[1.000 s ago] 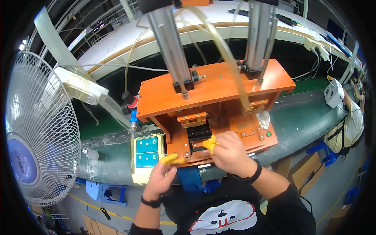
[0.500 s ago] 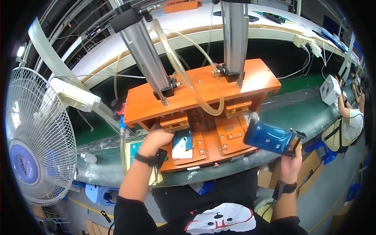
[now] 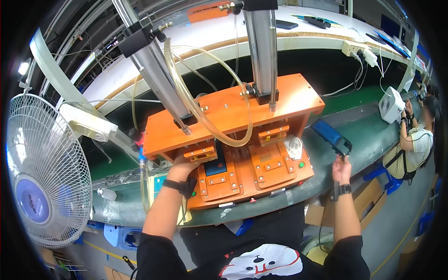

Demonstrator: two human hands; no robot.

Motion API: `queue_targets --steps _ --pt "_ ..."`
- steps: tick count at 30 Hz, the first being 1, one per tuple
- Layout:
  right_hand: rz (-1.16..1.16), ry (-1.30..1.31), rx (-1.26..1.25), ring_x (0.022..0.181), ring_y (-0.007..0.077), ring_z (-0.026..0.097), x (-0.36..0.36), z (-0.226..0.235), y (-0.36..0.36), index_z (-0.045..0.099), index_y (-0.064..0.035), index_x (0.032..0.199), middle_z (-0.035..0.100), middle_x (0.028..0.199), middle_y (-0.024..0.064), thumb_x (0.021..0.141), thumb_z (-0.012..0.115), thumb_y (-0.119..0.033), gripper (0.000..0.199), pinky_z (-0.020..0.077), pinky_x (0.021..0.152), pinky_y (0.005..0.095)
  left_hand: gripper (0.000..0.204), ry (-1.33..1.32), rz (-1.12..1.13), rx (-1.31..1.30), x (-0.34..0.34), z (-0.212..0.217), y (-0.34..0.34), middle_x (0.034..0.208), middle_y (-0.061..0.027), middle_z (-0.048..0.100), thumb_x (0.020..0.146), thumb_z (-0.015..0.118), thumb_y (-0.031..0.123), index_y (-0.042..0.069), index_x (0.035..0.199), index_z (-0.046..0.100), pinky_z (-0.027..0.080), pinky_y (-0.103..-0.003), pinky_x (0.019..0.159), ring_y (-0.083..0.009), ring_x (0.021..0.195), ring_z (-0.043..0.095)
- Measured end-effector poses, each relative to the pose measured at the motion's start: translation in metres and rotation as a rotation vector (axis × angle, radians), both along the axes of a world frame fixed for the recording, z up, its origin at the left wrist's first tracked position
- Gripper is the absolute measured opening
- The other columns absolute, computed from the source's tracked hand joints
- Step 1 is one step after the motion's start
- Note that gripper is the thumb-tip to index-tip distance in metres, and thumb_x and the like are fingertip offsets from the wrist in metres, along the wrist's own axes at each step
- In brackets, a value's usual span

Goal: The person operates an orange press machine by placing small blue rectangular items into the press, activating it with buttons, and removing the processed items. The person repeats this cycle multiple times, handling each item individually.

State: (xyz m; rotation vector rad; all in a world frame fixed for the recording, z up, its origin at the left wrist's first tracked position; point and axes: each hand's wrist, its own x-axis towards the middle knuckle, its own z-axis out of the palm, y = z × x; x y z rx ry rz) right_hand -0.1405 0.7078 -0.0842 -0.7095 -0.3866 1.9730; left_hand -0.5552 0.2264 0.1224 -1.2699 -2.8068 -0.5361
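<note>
My left hand reaches under the left pressing block of an orange press; its fingers are mostly hidden there. Beside it, a dark blue flat panel lies in the left fixture. Out to the right, my right hand pinches the near end of a blue phone housing with a black open frame at that end. The housing slants over the green work surface. On the right fixture no panel shows.
Crumpled clear film lies beside the right fixture, near a green button. Two metal cylinders and a looping clear hose rise above the press. A fan stands left; a co-worker sits at far right.
My right hand has moved the phone housing away from the press, farther out over the green surface, and its angle has turned. The panel at the left fixture now shows dark instead of white.
</note>
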Motion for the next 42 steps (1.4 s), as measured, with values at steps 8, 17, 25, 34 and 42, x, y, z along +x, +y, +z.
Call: queue_targets --steps 8,17,25,34,42 --pt "0.128 -0.416 0.145 0.072 0.0208 0.071 -0.154 0.010 0.051 0.057 -0.0035 0.120 0.074 0.098 0.0123 0.110 0.049 -0.031 0.031 0.0541 0.058 0.0291 0.039 -0.055 -0.014 0.022 0.008 0.006 0.005 0.125 -0.0112 0.074 0.096 0.070 0.037 0.013 0.127 0.071 0.056 -0.040 0.100 -0.0297 0.115 0.070" --pt "0.743 -0.856 0.451 0.067 0.0169 0.070 -0.195 0.070 0.036 0.053 -0.0127 0.133 0.072 0.106 0.0087 0.107 0.057 -0.027 0.030 0.0515 0.051 0.0283 0.042 -0.221 -0.015 0.035 0.019 0.020 -0.002 0.126 -0.0097 0.074 0.095 0.072 0.039 0.013 0.128 0.071 0.055 -0.039 0.100 -0.0282 0.116 0.070" --pt "0.656 -0.802 0.535 0.078 0.0102 0.066 -0.087 0.070 -0.011 0.067 -0.0100 0.126 0.072 0.107 0.0025 0.103 0.065 -0.029 0.030 0.0538 0.068 0.0249 0.052 -0.446 0.017 -0.044 0.055 0.045 -0.007 0.133 -0.0150 0.069 0.091 0.078 0.036 0.009 0.134 0.065 0.048 -0.039 0.107 -0.0322 0.125 0.063" --pt "0.382 -0.677 0.579 0.113 0.0144 0.061 -0.011 0.058 -0.123 0.056 -0.0064 0.146 0.064 0.130 0.0056 0.107 0.058 -0.027 0.044 0.0491 0.095 0.0282 0.043 -0.051 -0.081 0.462 0.107 -0.008 -0.074 0.139 -0.0245 0.058 0.090 0.072 0.011 -0.002 0.130 0.062 0.039 -0.049 0.116 -0.0444 0.135 0.050" --pt "0.265 -0.509 0.927 0.139 0.0239 0.050 -0.080 0.084 -0.178 0.043 0.0031 0.154 0.051 0.152 0.0156 0.104 0.051 -0.012 0.053 0.0381 0.117 0.0371 0.039 -0.214 0.229 1.062 0.140 -0.099 -0.111 0.152 -0.0222 0.048 0.100 0.059 0.005 -0.005 0.137 0.054 0.034 -0.046 0.121 -0.0333 0.144 0.046"
